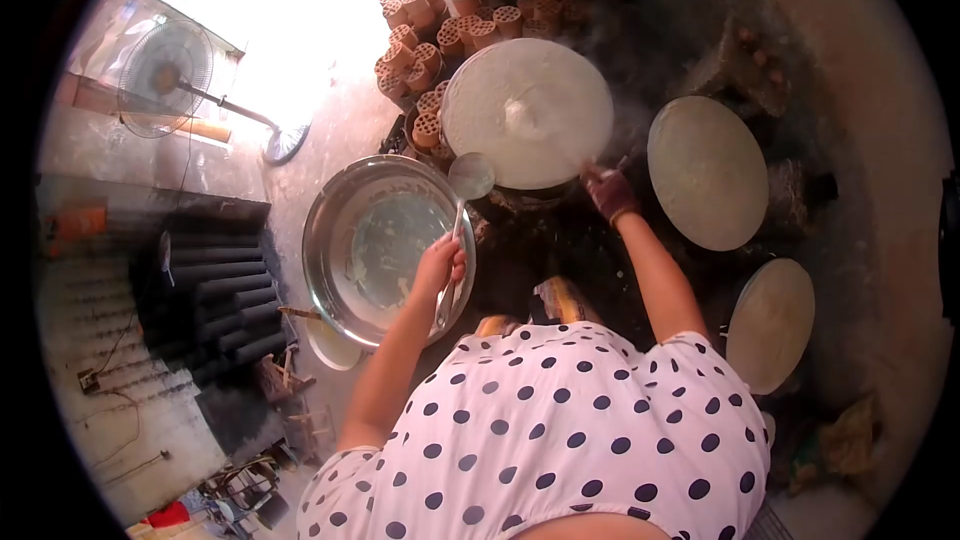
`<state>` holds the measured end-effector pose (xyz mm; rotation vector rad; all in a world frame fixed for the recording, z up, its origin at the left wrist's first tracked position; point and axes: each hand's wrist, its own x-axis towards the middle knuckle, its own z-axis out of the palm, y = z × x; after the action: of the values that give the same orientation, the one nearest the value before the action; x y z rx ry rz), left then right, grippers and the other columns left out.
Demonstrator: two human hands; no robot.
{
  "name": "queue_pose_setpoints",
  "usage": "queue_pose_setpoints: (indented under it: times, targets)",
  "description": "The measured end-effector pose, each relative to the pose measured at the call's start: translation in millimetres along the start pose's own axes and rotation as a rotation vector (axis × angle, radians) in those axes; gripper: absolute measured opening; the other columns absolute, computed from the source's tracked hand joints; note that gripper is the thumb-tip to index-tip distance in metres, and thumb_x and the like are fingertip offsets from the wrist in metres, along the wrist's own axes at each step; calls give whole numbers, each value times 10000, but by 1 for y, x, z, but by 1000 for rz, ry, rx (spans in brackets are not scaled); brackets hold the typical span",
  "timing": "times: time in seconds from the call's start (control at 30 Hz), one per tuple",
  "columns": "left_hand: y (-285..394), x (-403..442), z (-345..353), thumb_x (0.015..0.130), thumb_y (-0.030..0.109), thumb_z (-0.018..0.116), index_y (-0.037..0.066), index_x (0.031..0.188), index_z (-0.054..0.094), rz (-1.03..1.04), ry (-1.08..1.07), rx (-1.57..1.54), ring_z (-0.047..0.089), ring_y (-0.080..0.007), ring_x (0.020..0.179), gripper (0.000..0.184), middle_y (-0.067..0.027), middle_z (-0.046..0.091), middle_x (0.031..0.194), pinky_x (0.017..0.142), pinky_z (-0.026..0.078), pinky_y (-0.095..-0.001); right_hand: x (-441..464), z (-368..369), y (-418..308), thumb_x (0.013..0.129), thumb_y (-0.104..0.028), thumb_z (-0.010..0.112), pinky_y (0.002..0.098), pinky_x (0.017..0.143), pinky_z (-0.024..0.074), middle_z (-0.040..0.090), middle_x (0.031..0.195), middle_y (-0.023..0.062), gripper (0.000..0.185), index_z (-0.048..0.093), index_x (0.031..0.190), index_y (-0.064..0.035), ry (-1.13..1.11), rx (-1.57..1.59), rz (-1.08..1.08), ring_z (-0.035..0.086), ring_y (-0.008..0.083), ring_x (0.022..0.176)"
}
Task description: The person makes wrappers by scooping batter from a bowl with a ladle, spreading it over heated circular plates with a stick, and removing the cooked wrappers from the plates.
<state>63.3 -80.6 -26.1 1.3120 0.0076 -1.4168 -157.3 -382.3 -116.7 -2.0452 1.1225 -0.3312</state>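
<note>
My left hand (440, 262) is closed around the handle of a ladle (471, 177), whose bowl hangs over the far edge of a wide metal basin (318, 275). Pale liquid lies in the bottom of the basin. A second long handle (444, 308) rests in the basin below my left hand. Ahead of me is a round griddle (530, 110) covered with a white layer, with a small raised lump at its middle. My right hand (612, 192), in a dark glove, has its fingers closed at the griddle's near right rim.
Pierced clay-coloured briquettes (420, 10) are piled beyond the griddle. Two more pale round griddles (708, 173) (770, 327) stand to the right. A standing fan (165, 80) is at the upper left, and dark cylinders (228, 290) are stacked at the left. Steam drifts near the griddles.
</note>
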Motion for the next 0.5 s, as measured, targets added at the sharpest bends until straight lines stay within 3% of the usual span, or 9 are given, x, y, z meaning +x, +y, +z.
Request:
queue_pose_setpoints:
  times: [0.13, 0.2, 0.23, 0.3, 0.33, 0.4, 0.43, 0.47, 0.5]
  targets:
    - [28, 43, 16, 941, 159, 425, 104, 1213, 478, 78, -30, 80, 394, -93, 425, 283, 6, 453, 645, 398, 337, -208, -59, -5, 25, 850, -184, 588, 354, 776, 496, 638, 1053, 159, 341, 601, 1191, -173, -180, 280, 96, 633, 292, 890]
    - [38, 53, 32, 922, 134, 443, 89, 1124, 509, 174, 10, 147, 419, -98, 445, 218, 2, 465, 644, 409, 361, -207, -89, -32, 12, 843, -176, 590, 364, 754, 500, 634, 1066, 155, 391, 571, 1233, -195, 40, -94, -240, 633, 307, 867]
    - [41, 61, 36, 922, 134, 443, 89, 1124, 509, 175, 17, 139, 419, -98, 445, 218, 2, 465, 644, 409, 361, -207, -96, -22, 12, 843, -176, 590, 364, 754, 500, 634, 1066, 155, 391, 571, 1233, -195, 31, -96, -245, 633, 307, 867]
    - [40, 74, 48, 904, 109, 453, 73, 1104, 512, 179, 41, 63, 439, -99, 472, 212, -10, 479, 654, 411, 375, -212, -104, 10, 5, 838, -162, 580, 390, 754, 498, 637, 1048, 153, 406, 563, 1243, -198, 365, 85, 68, 623, 333, 866]
    - [35, 77, 54, 904, 109, 453, 73, 1104, 512, 180, 47, 57, 439, -99, 472, 212, -10, 479, 654, 411, 375, -212, -109, 15, -30, 841, -155, 563, 401, 775, 492, 635, 1045, 164, 392, 566, 1233, -166, 310, -212, 98, 612, 349, 899]
    - [28, 81, 66, 899, 95, 453, 69, 1056, 510, 220, 57, 105, 437, -100, 485, 169, -19, 482, 669, 415, 376, -212, -105, 76, -19, 840, -158, 552, 406, 781, 490, 627, 1068, 180, 379, 570, 1217, -124, 189, 107, 107, 609, 364, 904]
    - [26, 83, 71, 899, 95, 453, 69, 1056, 510, 220, 54, 107, 437, -100, 485, 169, -19, 482, 669, 415, 376, -212, -102, 99, -24, 836, -185, 569, 410, 778, 490, 643, 993, 188, 362, 586, 1185, -92, 220, 187, -47, 612, 370, 882]
    - [25, 83, 77, 898, 96, 450, 69, 1023, 507, 219, 121, 79, 429, -96, 484, 140, -17, 474, 663, 415, 375, -211, -95, 114, -34, 844, -229, 586, 382, 757, 503, 668, 866, 177, 339, 614, 1153, -91, 57, 361, 168, 636, 337, 822]
    - [23, 83, 82, 897, 96, 448, 70, 990, 504, 214, 184, 52, 421, -93, 482, 113, -16, 467, 656, 415, 374, -210, -95, 111, -31, 844, -229, 586, 382, 757, 503, 668, 866, 177, 339, 614, 1153, -91, 64, 360, 179, 636, 337, 822]
